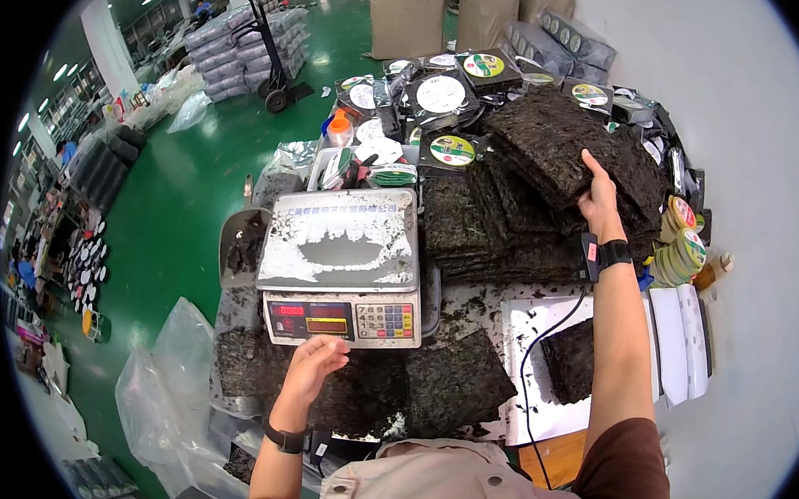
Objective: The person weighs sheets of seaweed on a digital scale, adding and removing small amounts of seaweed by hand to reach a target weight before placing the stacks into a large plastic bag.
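Note:
My right hand (pixel 601 202) grips the near right edge of a thick stack of dark dried seaweed sheets (pixel 543 144). Its thumb lies on top and the other fingers are mostly hidden. Below and beside that stack lie more piles of seaweed sheets (pixel 470 217). My left hand (pixel 318 362) hovers at the front of a digital scale (pixel 341 237), its fingers curled together and nothing visible in them. Seaweed crumbs are scattered over the scale's metal plate. In front of the scale, loose seaweed sheets (pixel 455 381) lie across the table.
Round-labelled seaweed packages (pixel 441 95) crowd the back of the table. A metal scoop (pixel 242 244) sits left of the scale, and a tray of small items (pixel 368 170) behind it. White paper (pixel 537 400) lies at right, near label rolls (pixel 678 257). A cable (pixel 527 367) hangs from my right wrist.

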`<action>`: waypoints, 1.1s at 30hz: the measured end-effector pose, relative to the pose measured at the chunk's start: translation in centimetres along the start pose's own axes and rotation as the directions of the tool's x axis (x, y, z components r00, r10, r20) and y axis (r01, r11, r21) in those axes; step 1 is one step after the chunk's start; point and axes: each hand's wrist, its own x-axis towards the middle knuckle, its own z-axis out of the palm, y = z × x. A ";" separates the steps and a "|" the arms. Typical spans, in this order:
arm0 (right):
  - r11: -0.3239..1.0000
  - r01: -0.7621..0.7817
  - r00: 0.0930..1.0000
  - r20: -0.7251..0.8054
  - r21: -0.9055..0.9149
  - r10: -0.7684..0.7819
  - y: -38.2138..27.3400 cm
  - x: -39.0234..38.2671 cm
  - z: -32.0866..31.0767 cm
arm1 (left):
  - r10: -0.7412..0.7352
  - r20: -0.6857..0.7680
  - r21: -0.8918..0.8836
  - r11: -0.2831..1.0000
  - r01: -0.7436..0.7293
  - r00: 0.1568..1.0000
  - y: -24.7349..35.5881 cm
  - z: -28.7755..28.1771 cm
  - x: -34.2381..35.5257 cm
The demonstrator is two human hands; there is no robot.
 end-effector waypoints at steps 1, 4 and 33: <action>1.000 0.009 1.000 0.028 -0.004 -0.009 0.1 -0.5 0.5 | -0.002 -0.005 -0.008 1.000 0.002 1.000 -0.2 0.0 -0.2; 0.969 -0.012 0.999 -0.049 -0.248 0.000 1.8 1.1 -0.7 | -0.004 -0.008 -0.010 1.000 0.004 1.000 -0.8 0.3 0.0; 0.370 0.039 0.714 0.285 -0.928 0.639 18.1 -19.7 -19.8 | -0.008 -0.284 0.681 0.702 0.207 0.959 -23.1 4.6 -0.3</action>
